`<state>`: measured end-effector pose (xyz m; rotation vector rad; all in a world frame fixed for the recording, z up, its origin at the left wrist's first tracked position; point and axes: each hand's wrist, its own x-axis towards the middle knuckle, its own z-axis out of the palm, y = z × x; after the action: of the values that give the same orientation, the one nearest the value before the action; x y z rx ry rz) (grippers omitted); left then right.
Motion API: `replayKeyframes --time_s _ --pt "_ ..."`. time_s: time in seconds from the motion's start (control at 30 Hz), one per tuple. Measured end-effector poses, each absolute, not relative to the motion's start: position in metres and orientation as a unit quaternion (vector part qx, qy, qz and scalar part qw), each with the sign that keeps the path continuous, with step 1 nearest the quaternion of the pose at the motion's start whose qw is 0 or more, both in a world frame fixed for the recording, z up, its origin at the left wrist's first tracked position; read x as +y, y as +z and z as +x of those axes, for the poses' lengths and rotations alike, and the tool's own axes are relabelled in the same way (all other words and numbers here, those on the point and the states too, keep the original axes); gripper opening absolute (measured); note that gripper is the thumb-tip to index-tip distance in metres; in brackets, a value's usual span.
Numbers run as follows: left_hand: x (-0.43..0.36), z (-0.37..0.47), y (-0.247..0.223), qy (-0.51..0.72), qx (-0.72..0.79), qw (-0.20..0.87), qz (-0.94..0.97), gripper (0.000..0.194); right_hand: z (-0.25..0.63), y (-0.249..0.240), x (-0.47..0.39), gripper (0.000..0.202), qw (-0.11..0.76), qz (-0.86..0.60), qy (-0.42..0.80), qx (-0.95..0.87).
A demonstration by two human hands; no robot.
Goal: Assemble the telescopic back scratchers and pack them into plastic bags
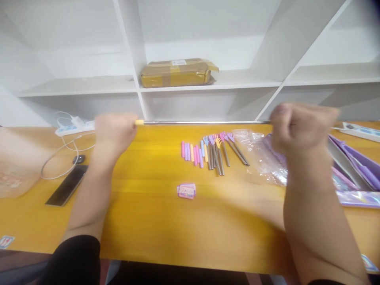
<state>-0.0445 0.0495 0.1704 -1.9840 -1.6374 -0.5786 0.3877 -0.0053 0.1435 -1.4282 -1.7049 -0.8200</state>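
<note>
Rod (pixel 204 122), bare metal and apparently telescopic, with a yellow end piece (pixel 139 122), was held level beyond the card stack (pixel 187 190). Left hand (pixel 117 130) was clenched round the yellow end, right hand (pixel 299 124) round the opposite end; whatever sat inside the fists couldn't be seen. Progress, my read: this one looked drawn out to length. Claw-headed rods (pixel 221 161), bunched behind and right of the card stack, looked short, so probably collapsed, lower ends bare; count unclear, they overlapped. Coloured sleeves (pixel 192 152) lay loose in a row just behind the card stack, seemingly unfitted. Clear plastic bag (pixel 257 152) and purple box (pixel 368 170) sat farther right of the stack. Text: cards had pink-and-purple print, too blurred to read. Cardboard box (pixel 175 75), well behind the stack, carried a white label (pixel 179 62), also illegible. Sticker (pixel 6 241), far left and nearer than the stack: red and blue marks, nothing readable. No brand made out.
</note>
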Motion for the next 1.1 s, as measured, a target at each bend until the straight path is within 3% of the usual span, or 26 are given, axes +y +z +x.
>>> replayKeyframes --time_s 0.1,0.37,0.6,0.83,0.97,1.1 --pt "0.049 -0.033 0.160 -0.194 -0.587 0.242 -0.748 0.017 0.356 0.138 -0.006 0.045 0.405 -0.469 -0.350 -0.702" --pt "0.031 -0.020 0.157 -0.189 -0.555 0.273 -0.763 0.020 0.329 0.129 -0.009 0.044 0.408 -0.453 -0.325 -0.723" --pt "-0.001 0.002 0.155 -0.210 -0.518 0.302 -0.773 0.035 0.300 0.117 -0.018 0.043 0.443 -0.434 -0.272 -0.736" --pt "-0.035 0.031 0.141 -0.250 -0.450 0.298 -0.804 0.039 0.271 0.122 -0.052 0.050 0.412 -0.368 -0.261 -0.792" --pt "-0.052 0.040 0.133 -0.262 -0.372 0.372 -0.809 0.037 0.252 0.122 -0.069 0.062 0.385 -0.357 -0.266 -0.808" --pt "-0.054 0.036 0.133 -0.257 -0.361 0.403 -0.801 0.037 0.253 0.123 -0.069 0.056 0.391 -0.346 -0.266 -0.811"
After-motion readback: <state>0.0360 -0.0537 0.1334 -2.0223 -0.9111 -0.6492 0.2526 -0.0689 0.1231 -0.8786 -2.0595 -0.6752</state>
